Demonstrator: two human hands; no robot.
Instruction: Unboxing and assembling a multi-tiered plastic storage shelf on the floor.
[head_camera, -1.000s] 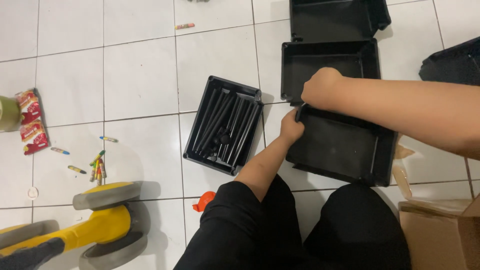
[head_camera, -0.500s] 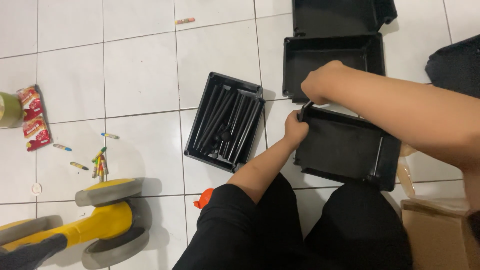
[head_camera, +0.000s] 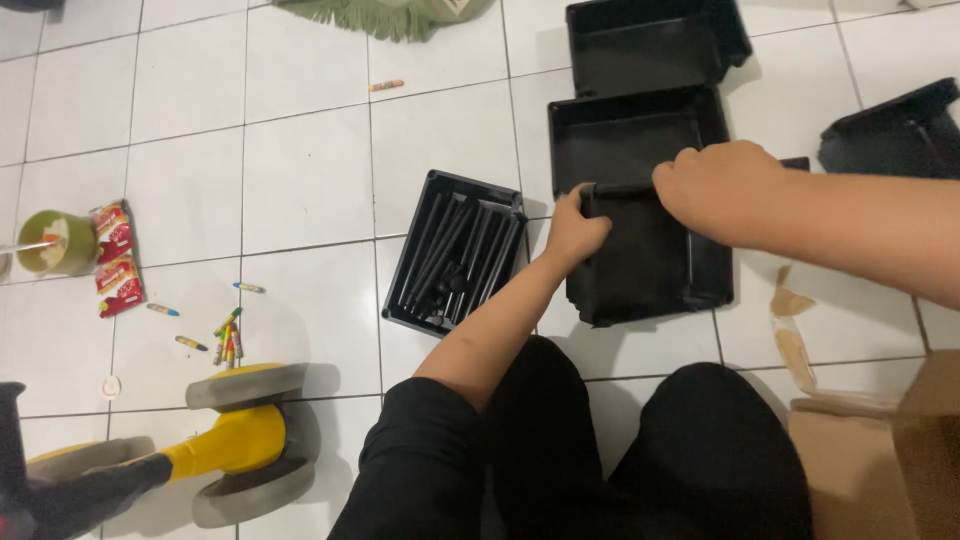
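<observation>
— Black plastic everywhere on this white tiled floor (head_camera: 300, 170)! Give me the count on those trays.

— Five I can make out. One black tray (head_camera: 650, 250) is in hand at centre. A second tray (head_camera: 620, 135) touches its far edge, a third tray (head_camera: 650, 40) lies beyond that, a fourth, the ribbed tray (head_camera: 455, 255), sits just to the left with black rods lying in it, and a fifth tray (head_camera: 895, 130) pokes in at the right edge.

— And the hands?

— Two, both on that centre tray. The left hand (head_camera: 575, 230) is clamped around the near-left corner post, fingers curled tight. The right hand (head_camera: 720, 185) is closed over the far rim, knuckles up, pressing at the top edge.

— Is the tray flat?

— Looks it, resting on the tiles just in front of the person's knees, open side up.

— What's over on the left?

— Scattered crayons (head_camera: 225, 340): a small bunch together, plus three or four strays near it and one lone crayon (head_camera: 390, 86) farther up. Two red snack packets (head_camera: 115, 260) lie beside a green roll of tape (head_camera: 50, 242). A yellow ride-on toy (head_camera: 225, 450) with grey wheels sits at bottom left.

— Right side?

— One cardboard box (head_camera: 880, 460) in the corner, and torn brown paper scraps (head_camera: 792, 330) on the tiles near it.
</observation>
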